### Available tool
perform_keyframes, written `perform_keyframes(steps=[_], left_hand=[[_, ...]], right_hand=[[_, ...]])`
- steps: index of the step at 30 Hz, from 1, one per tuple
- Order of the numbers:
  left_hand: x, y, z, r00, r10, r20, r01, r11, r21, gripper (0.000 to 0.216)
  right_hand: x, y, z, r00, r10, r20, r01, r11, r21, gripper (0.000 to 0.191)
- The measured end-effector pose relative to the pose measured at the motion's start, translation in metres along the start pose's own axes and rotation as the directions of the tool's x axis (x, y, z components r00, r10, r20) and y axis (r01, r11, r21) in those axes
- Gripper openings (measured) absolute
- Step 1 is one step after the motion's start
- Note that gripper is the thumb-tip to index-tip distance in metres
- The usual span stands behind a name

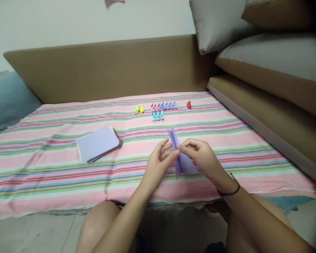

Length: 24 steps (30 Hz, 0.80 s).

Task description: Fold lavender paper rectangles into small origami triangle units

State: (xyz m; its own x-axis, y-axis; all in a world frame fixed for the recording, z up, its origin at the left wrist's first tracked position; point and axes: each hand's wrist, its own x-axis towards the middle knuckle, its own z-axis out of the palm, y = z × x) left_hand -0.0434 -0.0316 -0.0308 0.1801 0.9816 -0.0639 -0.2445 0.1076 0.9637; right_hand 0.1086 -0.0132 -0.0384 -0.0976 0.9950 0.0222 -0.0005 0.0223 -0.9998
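A purple sheet of paper [185, 164], creased lengthwise with its sides raised, is held between both hands above the striped cloth. My left hand [160, 157] pinches it from the left, thumb pressed near the middle crease. From the right, my right hand [200, 154] grips the paper's edge between thumb and fingers; some of its fingertips are hidden. Beyond the hands, small folded paper pieces stand in rows: pink and purple ones [168, 105], with light blue ones [157, 115] in front. Two yellow-green pieces [139, 109] sit to the left and a red piece [189, 104] to the right.
A stack of paper [98, 144] with a purple sheet on top lies at left on the striped cloth [55, 175]. A brown backrest [116, 70] runs along the back. Cushions [274, 63] are piled at right, and a blue pillow [10, 102] is at far left.
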Motion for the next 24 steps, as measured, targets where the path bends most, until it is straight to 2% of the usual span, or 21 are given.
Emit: perform_keyframes(steps=[3, 6, 8, 13, 17, 21, 24], left_hand=[[0.001, 0.001, -0.005, 1.000, -0.003, 0.001, 0.003, 1.000, 0.014, 0.046], [0.004, 0.000, -0.013, 0.998, 0.031, -0.057, -0.025, 0.995, 0.098, 0.024], [0.007, -0.001, -0.020, 0.996, 0.043, -0.080, -0.030, 0.987, 0.157, 0.018], [0.009, 0.005, -0.033, 0.997, 0.054, -0.063, -0.037, 0.966, 0.254, 0.023], [0.007, 0.015, -0.037, 0.996, 0.083, -0.041, -0.071, 0.969, 0.239, 0.024], [0.006, 0.020, -0.036, 0.983, 0.151, -0.103, -0.124, 0.966, 0.227, 0.036], [0.007, 0.019, -0.037, 0.966, 0.221, -0.130, -0.181, 0.947, 0.265, 0.047]], right_hand=[[0.000, -0.004, -0.003, 0.999, -0.045, -0.023, 0.045, 0.999, -0.004, 0.027], [0.002, -0.007, -0.009, 0.996, -0.049, -0.074, 0.049, 0.999, -0.009, 0.027], [0.003, -0.008, -0.013, 0.993, -0.052, -0.102, 0.050, 0.998, -0.028, 0.026], [0.008, -0.010, -0.026, 0.980, -0.115, -0.160, 0.109, 0.993, -0.048, 0.025], [0.010, -0.008, -0.034, 0.978, -0.106, -0.177, 0.099, 0.994, -0.050, 0.024], [0.008, -0.009, -0.035, 0.979, -0.120, -0.165, 0.117, 0.993, -0.026, 0.031], [0.006, -0.011, -0.032, 0.969, -0.187, -0.160, 0.185, 0.982, -0.030, 0.034]])
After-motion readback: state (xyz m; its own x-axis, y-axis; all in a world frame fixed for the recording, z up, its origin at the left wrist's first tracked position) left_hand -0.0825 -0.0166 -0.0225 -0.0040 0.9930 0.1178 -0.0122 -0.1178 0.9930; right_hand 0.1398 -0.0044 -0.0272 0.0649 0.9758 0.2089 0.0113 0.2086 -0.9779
